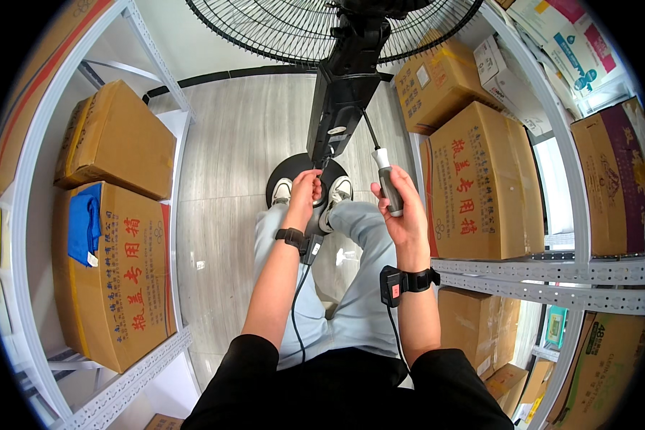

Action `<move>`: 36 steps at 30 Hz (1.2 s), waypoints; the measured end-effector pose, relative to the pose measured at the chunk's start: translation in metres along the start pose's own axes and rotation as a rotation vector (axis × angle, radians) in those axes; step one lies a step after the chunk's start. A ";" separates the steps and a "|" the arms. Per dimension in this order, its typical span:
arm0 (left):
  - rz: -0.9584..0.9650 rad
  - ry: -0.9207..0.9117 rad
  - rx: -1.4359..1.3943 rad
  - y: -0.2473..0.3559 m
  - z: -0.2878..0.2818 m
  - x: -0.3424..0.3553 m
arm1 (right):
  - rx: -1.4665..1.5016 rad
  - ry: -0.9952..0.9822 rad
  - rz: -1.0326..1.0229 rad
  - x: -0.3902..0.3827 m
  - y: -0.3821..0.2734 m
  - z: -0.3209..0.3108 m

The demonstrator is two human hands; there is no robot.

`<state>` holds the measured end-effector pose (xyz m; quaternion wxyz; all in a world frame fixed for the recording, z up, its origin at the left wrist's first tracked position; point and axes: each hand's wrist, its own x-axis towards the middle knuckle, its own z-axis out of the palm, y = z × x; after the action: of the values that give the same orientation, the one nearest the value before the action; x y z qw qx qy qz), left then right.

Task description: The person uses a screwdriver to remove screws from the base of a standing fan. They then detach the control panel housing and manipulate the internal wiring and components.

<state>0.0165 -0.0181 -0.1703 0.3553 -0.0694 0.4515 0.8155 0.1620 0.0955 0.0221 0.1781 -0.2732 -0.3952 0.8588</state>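
My right hand [405, 218] holds a screwdriver [388, 183] with a grey and white handle, its dark shaft pointing up to the side of the black fan column [333, 93]; whether the tip touches it is unclear. My left hand [304, 190] is closed at the column's lower end, beside small dark parts; what its fingers hold is hidden. The fan's round wire guard [251, 32] spans the top of the view. Its black round base [278, 168] sits on the floor under the column, around my white shoes.
Metal shelving with cardboard boxes stands close on the left [115, 279] and right [484, 186]; a blue cloth [84, 218] lies over a left box. The tiled floor [215, 165] runs between the shelves to a white wall behind the fan. Black cables hang from devices on my wrists.
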 end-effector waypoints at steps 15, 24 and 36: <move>0.000 -0.001 -0.005 -0.001 -0.001 0.001 | -0.495 0.141 -0.361 -0.004 0.004 0.008; 0.003 -0.014 -0.012 0.000 0.001 0.000 | -0.417 0.160 -0.357 -0.020 0.013 -0.011; 0.030 -0.183 -0.272 0.015 0.009 -0.010 | -0.516 0.081 -0.113 -0.030 0.068 -0.039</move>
<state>0.0165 -0.0214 -0.1507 0.3699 -0.0354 0.3039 0.8773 0.2035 0.0605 -0.0418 0.1658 -0.3213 -0.6082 0.7067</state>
